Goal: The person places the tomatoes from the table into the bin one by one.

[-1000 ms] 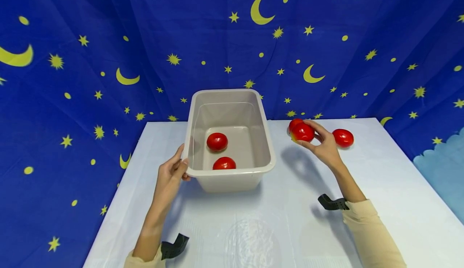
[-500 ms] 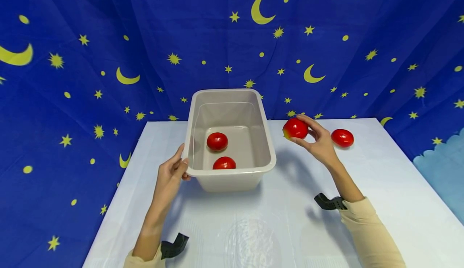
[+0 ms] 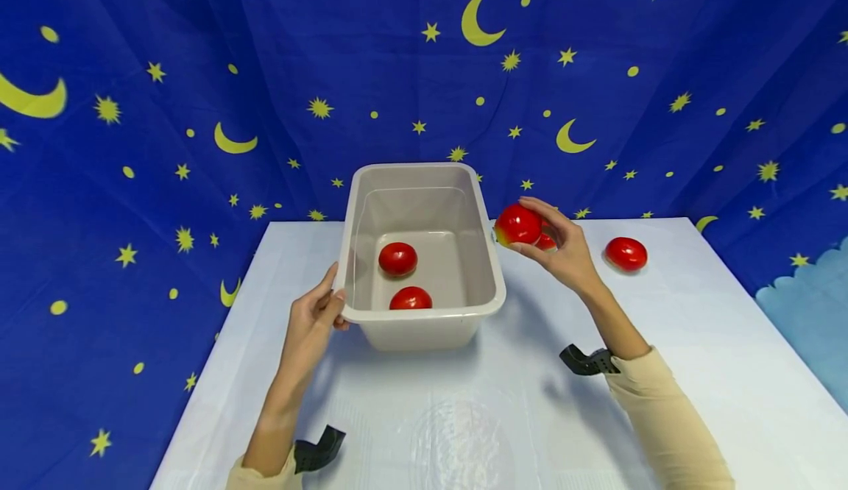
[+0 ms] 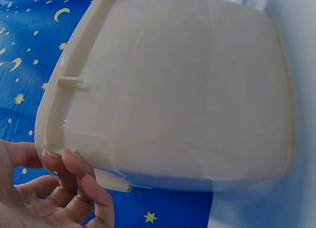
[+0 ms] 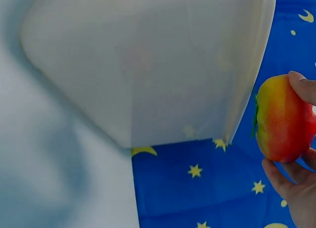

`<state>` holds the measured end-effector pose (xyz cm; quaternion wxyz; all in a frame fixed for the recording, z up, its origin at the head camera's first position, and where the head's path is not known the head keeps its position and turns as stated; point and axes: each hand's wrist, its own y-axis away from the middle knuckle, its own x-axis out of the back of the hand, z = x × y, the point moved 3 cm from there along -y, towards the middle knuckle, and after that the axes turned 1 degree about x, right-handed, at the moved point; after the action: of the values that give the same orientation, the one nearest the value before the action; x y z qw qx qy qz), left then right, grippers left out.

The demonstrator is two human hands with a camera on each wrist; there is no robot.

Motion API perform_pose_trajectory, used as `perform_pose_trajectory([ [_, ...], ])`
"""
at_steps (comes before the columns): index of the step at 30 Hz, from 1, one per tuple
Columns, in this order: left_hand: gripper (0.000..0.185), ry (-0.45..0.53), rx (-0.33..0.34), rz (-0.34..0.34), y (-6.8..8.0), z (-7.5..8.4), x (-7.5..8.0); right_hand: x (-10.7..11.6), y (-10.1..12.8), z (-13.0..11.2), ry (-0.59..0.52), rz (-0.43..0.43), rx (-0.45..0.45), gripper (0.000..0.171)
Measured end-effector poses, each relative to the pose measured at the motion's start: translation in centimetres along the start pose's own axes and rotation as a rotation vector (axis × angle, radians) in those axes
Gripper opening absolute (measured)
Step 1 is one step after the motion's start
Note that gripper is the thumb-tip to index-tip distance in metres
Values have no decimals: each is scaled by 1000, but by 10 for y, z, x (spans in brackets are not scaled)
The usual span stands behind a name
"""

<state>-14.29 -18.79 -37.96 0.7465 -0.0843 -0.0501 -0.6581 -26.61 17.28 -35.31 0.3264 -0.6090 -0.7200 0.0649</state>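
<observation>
The left hand (image 3: 311, 321) pinches the near-left corner rim of a beige plastic bin (image 3: 424, 332) with thumb and fingers. Inside the bin lie two red tomatoes, one farther back (image 3: 397, 260) and the other (image 3: 411, 299) partly hidden by the near rim. Just right of the bin's right rim, the right hand (image 3: 566, 254) grips a tomato (image 3: 518, 224) above the table. In the right wrist view that held tomato (image 5: 282, 119) is yellow and red with a green leafy top. Another tomato (image 3: 547, 241) shows partly behind the right hand's fingers.
One more tomato (image 3: 626, 254) lies on the white table (image 3: 702, 313) toward the back right. A blue curtain (image 3: 411, 70) with yellow stars and moons hangs behind the table. Each wrist wears a black bracket (image 3: 586, 360).
The right hand has carried its tomato leftward and slightly up, close to the bin's right rim. The left hand and the bin have stayed where they were.
</observation>
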Motion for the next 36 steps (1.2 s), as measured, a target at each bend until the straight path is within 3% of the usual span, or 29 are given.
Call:
perform_pose_trajectory([
  [21,51,-8,1,1,-1,1,0,-51,-17,-21,-121,-140,76,68],
  [36,51,10,10,1,-1,1,-1,-74,-19,-26,-153,-224,98,67],
])
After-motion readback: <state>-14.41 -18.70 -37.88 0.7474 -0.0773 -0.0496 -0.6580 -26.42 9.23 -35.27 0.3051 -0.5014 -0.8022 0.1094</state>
